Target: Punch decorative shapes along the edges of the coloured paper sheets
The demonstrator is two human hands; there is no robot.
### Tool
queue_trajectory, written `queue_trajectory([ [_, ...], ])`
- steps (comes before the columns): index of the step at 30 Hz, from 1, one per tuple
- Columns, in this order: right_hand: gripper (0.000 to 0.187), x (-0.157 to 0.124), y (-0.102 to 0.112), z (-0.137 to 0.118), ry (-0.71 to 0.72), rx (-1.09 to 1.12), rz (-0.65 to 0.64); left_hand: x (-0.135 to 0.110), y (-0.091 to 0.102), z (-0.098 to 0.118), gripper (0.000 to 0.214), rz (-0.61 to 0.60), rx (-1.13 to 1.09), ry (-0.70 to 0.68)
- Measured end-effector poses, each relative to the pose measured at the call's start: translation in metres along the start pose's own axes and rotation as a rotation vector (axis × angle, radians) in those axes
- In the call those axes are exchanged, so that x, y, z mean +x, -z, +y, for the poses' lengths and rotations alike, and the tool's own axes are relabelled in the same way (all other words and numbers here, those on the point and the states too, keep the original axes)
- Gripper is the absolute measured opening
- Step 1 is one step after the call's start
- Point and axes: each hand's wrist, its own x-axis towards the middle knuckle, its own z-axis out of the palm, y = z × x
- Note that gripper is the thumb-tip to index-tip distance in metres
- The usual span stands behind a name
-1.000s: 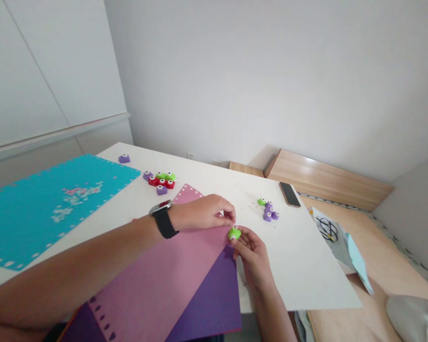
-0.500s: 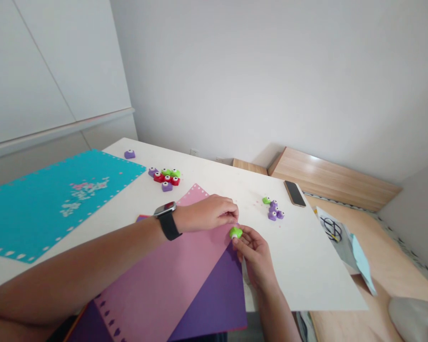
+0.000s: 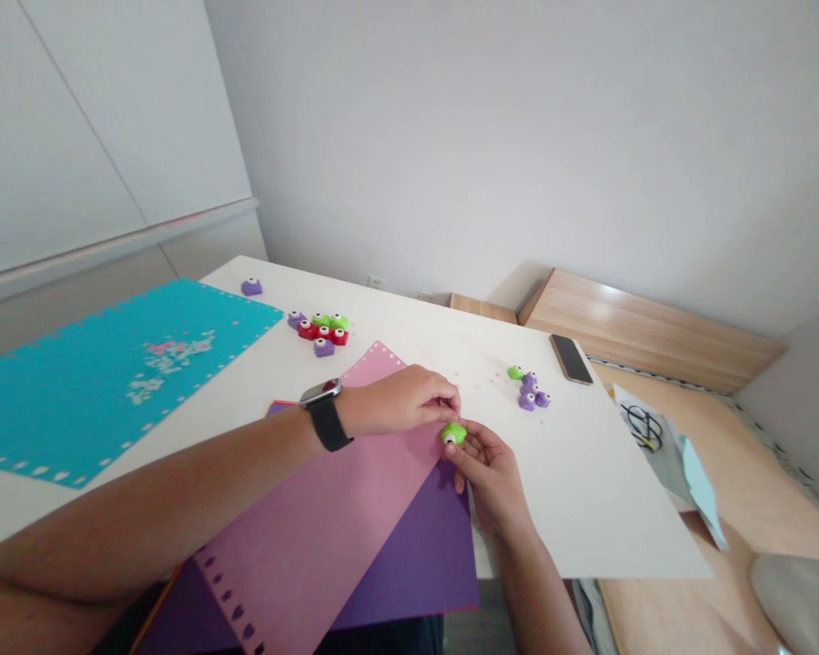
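Note:
Between the thumb and fingers of my right hand [image 3: 488, 468] is a small green paper punch [image 3: 454, 434] with a white button. The punch sits at the right edge of a pink sheet of paper [image 3: 341, 509], which has punched holes along its far and near ends. My left hand [image 3: 416, 398], with a black-banded watch [image 3: 324, 409] on its wrist, is closed at the sheet's edge just beyond the punch. Its fingertips pinch the paper there, partly hidden. Beneath the pink sheet lies purple paper [image 3: 423, 555], jutting over the table's near edge.
A turquoise sheet [image 3: 75, 382] with punched borders and paper bits lies left on the white table [image 3: 587, 491]. Red, green and purple punches [image 3: 323, 334] cluster at centre-left, more punches [image 3: 529, 391] at right. A lone purple punch [image 3: 251, 287] stands far left, a phone [image 3: 571, 358] far right.
The view has shifted slightly, so the table appears a little higher. My right hand has tipped the green punch a little, showing more of its button. Both hands stay at the pink sheet's edge.

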Motion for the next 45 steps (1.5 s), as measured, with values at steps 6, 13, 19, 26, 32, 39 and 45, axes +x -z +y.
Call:
queue_trajectory([
  [6,0.034,0.002,0.0,-0.005,0.04,-0.067,0.008,0.0,0.005,0.002,0.018,-0.027,-0.091,0.006],
  [13,0.03,0.003,-0.008,-0.016,0.055,-0.097,-0.019,-0.002,0.014,0.008,0.018,0.014,-0.027,-0.028],
  [19,0.028,0.003,-0.014,-0.004,0.032,-0.022,0.01,-0.003,0.013,0.003,0.019,-0.011,-0.035,-0.028],
  [26,0.032,0.006,-0.012,0.003,0.01,0.002,0.015,-0.014,0.026,-0.007,0.042,-0.038,0.16,0.005],
  [32,0.033,0.004,-0.011,0.003,0.01,0.018,0.046,-0.014,0.03,-0.009,0.019,-0.047,0.203,0.043],
  [39,0.031,0.002,-0.008,0.003,0.011,0.009,0.026,-0.01,0.025,-0.004,0.018,-0.068,0.11,0.042],
  [45,0.033,0.0,-0.008,0.004,0.015,0.007,0.037,-0.01,0.024,-0.005,0.017,-0.045,0.122,0.014],
])
